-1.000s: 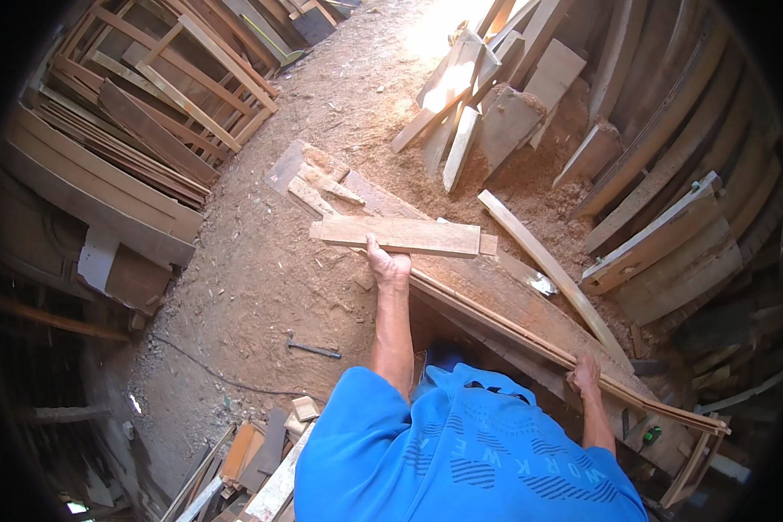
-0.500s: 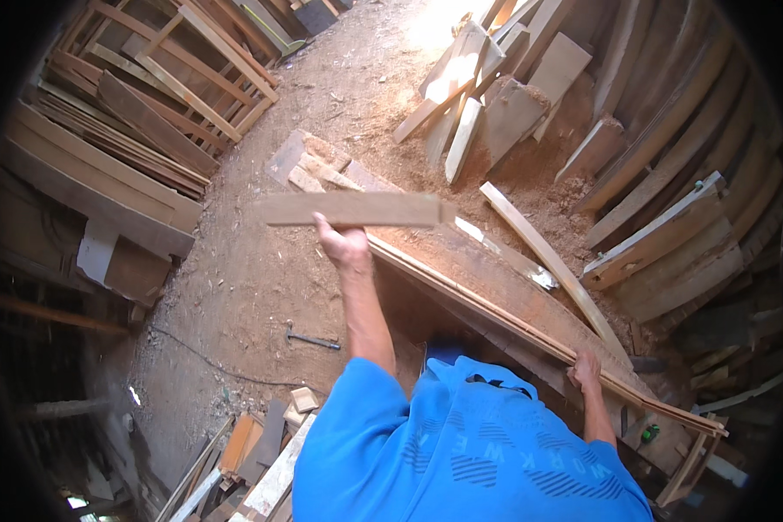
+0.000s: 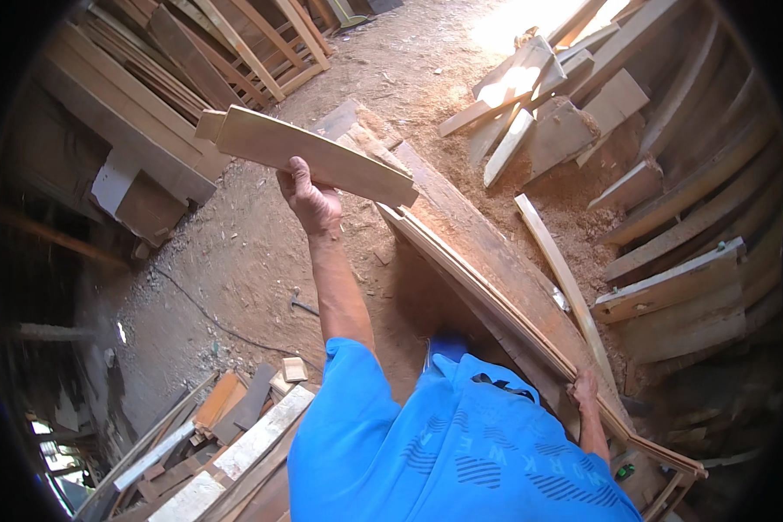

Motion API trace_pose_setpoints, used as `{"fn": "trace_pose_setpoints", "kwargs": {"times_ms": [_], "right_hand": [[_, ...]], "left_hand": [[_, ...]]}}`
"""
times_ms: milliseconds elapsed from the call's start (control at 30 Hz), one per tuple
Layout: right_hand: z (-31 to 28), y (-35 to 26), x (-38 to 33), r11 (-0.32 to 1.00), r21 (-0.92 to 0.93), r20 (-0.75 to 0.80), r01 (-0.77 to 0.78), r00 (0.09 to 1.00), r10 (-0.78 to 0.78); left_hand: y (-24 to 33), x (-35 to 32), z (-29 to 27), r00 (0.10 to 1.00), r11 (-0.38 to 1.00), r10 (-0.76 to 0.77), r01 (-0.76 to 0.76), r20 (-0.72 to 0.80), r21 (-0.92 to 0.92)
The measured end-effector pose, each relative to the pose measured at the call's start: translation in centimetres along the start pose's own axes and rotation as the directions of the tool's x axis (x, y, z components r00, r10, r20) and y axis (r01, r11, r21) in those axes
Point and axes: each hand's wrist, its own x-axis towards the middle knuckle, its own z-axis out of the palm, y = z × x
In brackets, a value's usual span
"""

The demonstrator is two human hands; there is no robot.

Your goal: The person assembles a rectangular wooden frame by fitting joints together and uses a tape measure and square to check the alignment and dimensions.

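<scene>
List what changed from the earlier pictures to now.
The left hand moved left, carrying the short board with it; the board now slants in the picture, left end higher. The view turned too. Nothing visibly taken hold of or let go. Unchanged: the right hand at the long wooden strips.

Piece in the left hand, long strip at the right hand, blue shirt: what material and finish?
Held piece: looks like solid wood, probably bare; pale tan, matte, with a crisply cut stepped end.
Long strip: likely wood too, from its brown tone and straight-cut edges; finish unclear.
Blue shirt: fabric, from its soft folds; matte, darker print. Fibre can't be told.
</scene>
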Motion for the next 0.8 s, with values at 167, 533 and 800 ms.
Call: {"fn": "trace_pose_setpoints", "kwargs": {"times_ms": [167,533,800], "right_hand": [[-3.7,-3.0,0.9,0.995,0.072,0.127,-0.067,0.99,0.057],[-2.7,-2.9,0.0,0.997,0.008,0.079,-0.081,0.994,0.08],[-1.4,-1.8,0.4,0.991,0.025,0.052,-0.134,0.99,0.133]], "left_hand": [[0.2,0.2,-1.8,0.999,0.999,0.037,-0.036,0.02,-0.015],[0.6,0.6,-1.6,0.997,0.996,0.074,-0.075,0.026,0.041],[-2.4,-0.8,-0.9,0.98,0.996,-0.056,0.042,-0.191,-0.074]]}}
